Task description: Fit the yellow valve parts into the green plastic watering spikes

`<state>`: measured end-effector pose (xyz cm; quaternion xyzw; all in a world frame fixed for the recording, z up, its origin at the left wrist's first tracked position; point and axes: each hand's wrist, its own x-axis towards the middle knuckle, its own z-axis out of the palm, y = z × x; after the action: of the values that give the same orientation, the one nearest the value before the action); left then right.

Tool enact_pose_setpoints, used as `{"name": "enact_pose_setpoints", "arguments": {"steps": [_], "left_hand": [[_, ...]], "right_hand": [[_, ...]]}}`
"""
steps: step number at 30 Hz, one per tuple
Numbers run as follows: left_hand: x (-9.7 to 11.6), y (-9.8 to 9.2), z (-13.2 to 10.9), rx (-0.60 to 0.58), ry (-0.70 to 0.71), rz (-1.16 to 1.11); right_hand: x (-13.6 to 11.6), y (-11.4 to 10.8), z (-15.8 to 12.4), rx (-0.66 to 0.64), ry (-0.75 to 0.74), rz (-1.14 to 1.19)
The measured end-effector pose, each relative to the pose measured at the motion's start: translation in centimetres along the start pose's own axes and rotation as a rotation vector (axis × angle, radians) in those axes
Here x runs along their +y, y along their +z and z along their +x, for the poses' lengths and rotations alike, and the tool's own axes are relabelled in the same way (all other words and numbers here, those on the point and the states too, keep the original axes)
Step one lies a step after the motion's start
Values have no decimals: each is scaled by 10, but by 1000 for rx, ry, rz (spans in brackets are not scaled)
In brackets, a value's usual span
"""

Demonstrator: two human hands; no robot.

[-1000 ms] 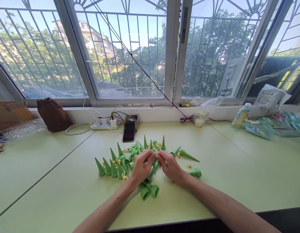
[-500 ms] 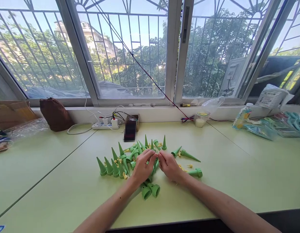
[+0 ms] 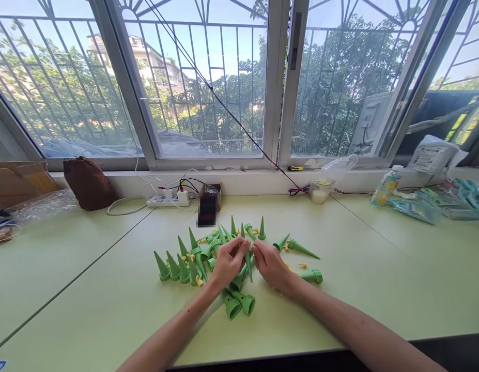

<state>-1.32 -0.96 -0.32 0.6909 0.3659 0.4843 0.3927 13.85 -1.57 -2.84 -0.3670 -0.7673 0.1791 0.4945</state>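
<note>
My left hand (image 3: 227, 266) is closed around the head of a green plant-watering spike (image 3: 248, 266), whose pointed end hangs downward. Right beside it, my right hand (image 3: 271, 264) is pinched; whatever its fingertips hold is too small to make out. Under and around both hands lie many more green spikes, among them a pair with open ends (image 3: 233, 309) facing me. On the left, several spikes (image 3: 174, 268) stand upright on their wide ends. Small yellow valve pieces are scattered between them, one loose valve (image 3: 302, 265) lying to the right.
The pale green table (image 3: 379, 289) runs up to the window sill. Along its back are a brown pouch (image 3: 88, 183), a power strip (image 3: 169, 200) with cables, a small box (image 3: 214, 190), a lidded tub (image 3: 320, 192), a bottle (image 3: 386, 186) and bagged items (image 3: 452, 199).
The spike in my left hand has turned so that its long point now shows hanging down between the hands. My right hand has hardly moved.
</note>
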Motion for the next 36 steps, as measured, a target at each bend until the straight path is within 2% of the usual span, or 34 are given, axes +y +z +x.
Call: {"name": "enact_pose_setpoints", "arguments": {"steps": [26, 30, 32, 36], "left_hand": [[6, -2, 2, -6, -35, -35], [6, -3, 2, 24, -26, 10], [5, -3, 2, 45, -3, 63], [7, -3, 2, 59, 60, 212]], "right_hand": [[-6, -9, 4, -62, -30, -63], [-7, -21, 9, -88, -49, -86], [-4, -32, 13, -69, -66, -122], [11, -56, 22, 15, -1, -305]]}}
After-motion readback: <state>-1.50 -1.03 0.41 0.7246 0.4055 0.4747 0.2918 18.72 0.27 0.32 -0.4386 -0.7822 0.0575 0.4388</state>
